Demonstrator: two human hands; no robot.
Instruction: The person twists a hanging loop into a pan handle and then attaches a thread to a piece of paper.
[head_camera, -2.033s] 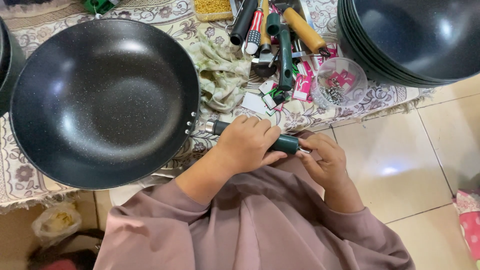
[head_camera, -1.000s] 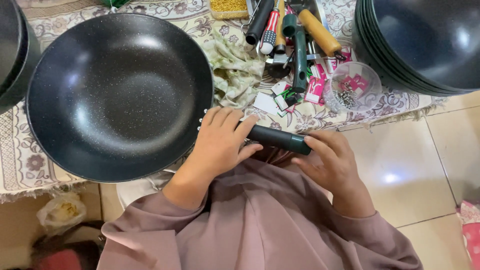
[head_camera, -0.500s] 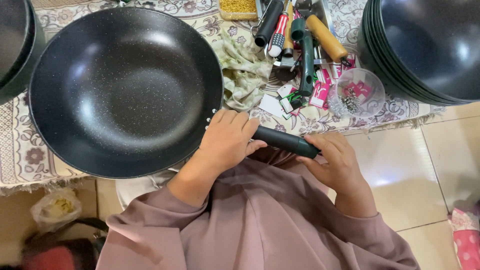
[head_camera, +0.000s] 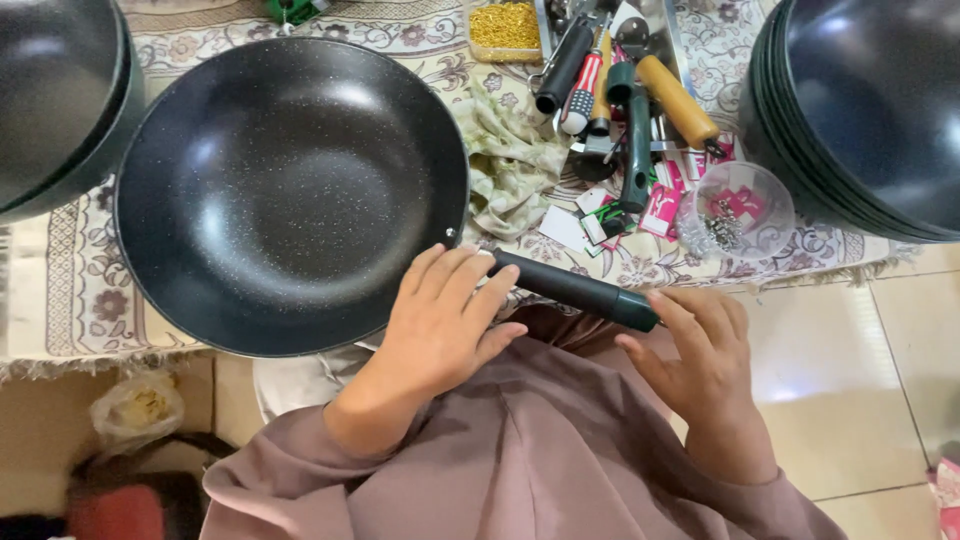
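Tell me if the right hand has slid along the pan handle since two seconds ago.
Yes. The right hand now sits at the far tip of the handle, farther from the pan rim than before, when it was closer in.

Glossy beige floor tiles (head_camera: 870, 400); patterned floral cloth (head_camera: 60, 290) over low surface.

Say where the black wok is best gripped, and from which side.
Probably by the dark handle, coming from the person's side: it juts off the wok past the mat edge, bare between the left hand and right hand, slim enough to wrap.
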